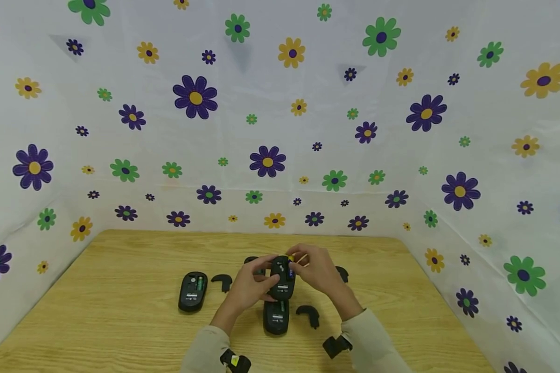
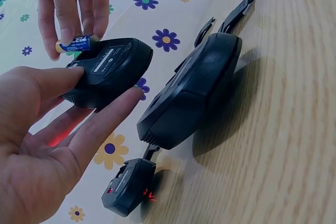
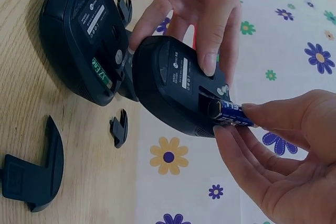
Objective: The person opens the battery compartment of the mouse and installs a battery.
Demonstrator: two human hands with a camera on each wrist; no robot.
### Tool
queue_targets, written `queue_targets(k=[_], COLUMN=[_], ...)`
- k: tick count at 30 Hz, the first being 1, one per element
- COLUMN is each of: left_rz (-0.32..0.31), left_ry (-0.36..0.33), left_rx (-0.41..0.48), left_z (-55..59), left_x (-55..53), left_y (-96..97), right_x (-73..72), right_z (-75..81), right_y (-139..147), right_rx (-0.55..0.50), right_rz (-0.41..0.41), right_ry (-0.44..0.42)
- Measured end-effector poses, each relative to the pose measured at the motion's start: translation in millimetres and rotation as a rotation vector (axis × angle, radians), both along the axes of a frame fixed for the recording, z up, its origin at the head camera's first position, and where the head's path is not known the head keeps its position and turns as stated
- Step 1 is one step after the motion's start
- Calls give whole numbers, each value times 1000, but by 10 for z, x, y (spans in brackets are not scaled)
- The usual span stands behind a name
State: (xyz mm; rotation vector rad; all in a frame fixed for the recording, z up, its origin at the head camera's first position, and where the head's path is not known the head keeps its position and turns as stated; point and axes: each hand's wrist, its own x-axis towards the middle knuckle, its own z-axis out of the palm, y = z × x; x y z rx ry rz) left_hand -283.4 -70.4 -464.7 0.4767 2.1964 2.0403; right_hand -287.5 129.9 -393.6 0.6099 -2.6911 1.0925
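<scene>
My left hand (image 1: 247, 287) holds a black computer mouse (image 3: 168, 87) with its underside showing, thumb on the label side and fingers round the body. Its battery slot lies uncovered. Between thumb and fingertips my right hand (image 1: 321, 269) pinches a blue battery with a gold end (image 3: 235, 113). In the right wrist view one end of the battery is at the slot and the other sticks out. Just below the held mouse, a second upturned mouse (image 1: 276, 318) rests on the table with a green battery (image 3: 101, 72) in its slot.
On the wooden table (image 1: 135, 321), another upturned mouse (image 1: 193, 292) with a green battery lies at left. One more mouse (image 1: 250, 260) is partly hidden behind the left hand. Curved black battery covers lie at left (image 1: 223, 282), near right (image 1: 309, 314) and behind the right wrist (image 1: 343, 273).
</scene>
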Motion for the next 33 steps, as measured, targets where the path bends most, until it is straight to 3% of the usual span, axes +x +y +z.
queue_targets(k=[28,33], left_rz=[13,15], left_ry=[13,18], left_rx=[-6,-10], left_z=[-1,10], left_x=[15,16], left_y=[-11,-6], right_x=[-23,-41], right_z=[-85,-113], right_y=[-78,-68], right_rx=[39,31], right_rz=[-31,-71], right_ry=[48,75])
